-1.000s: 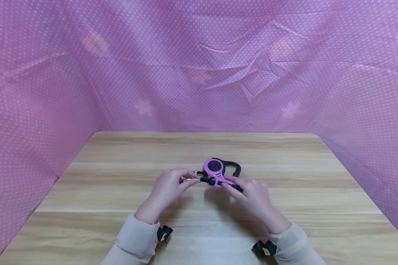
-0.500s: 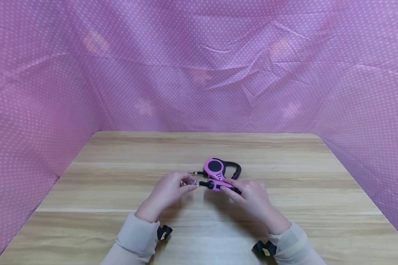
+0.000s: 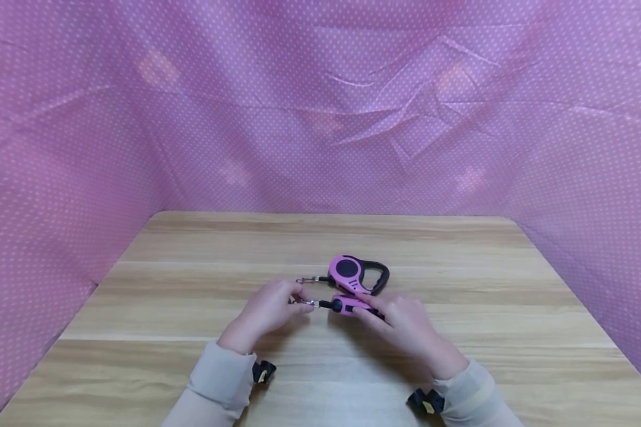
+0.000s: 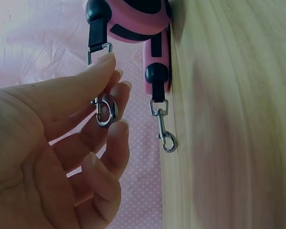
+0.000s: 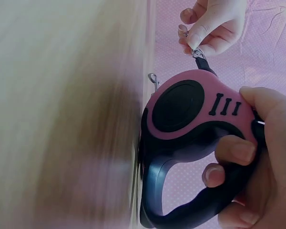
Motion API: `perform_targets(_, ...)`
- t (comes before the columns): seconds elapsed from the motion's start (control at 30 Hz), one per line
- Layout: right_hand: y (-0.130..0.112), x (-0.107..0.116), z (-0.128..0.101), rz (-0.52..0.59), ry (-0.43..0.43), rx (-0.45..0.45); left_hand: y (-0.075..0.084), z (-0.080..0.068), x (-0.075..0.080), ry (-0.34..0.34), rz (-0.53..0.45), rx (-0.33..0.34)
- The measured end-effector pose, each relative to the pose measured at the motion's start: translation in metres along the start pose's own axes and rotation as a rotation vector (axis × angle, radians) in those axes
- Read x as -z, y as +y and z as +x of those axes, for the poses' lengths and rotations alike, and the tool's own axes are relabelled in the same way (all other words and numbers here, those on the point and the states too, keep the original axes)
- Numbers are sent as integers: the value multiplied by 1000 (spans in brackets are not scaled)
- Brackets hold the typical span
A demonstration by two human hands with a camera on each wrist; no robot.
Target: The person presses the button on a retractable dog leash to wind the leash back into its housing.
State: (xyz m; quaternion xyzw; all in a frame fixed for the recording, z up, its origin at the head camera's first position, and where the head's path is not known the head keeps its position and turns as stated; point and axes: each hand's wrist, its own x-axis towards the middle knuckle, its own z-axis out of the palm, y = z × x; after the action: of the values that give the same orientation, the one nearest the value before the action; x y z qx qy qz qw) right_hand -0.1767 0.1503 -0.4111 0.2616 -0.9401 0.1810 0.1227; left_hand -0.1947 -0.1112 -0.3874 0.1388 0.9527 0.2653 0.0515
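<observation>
Above the wooden counter [image 3: 192, 284], right hand [image 3: 406, 323] gripping pink leash reel [image 5: 195, 109], left hand [image 3: 267, 308] pinching its metal clasp [image 4: 106, 110]. Likely mid-pull; next calls for steady outward draw.

Wooden table [image 3: 192, 249], seemingly fabric pink backdrop [image 3: 246, 107]

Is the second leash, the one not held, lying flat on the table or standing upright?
Flat: the free leash lies on its side on the table.

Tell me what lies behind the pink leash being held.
Behind the held leash, a second pink leash lies flat on the table, its clip pointing left. The right hand covers the held leash's handle, and the left hand pinches its clip.
</observation>
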Motion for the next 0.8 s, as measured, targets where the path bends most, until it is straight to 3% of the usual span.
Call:
perform_targets(0.37,-1,1,0,80,-11,2,-5,0,2,-74,-14,1)
perform_targets(0.63,0,2,3,50,-169,8,-7,1,2,-101,32,-9)
perform_targets(0.8,1,1,3,69,-212,37,-8,2,3,-121,28,-17)
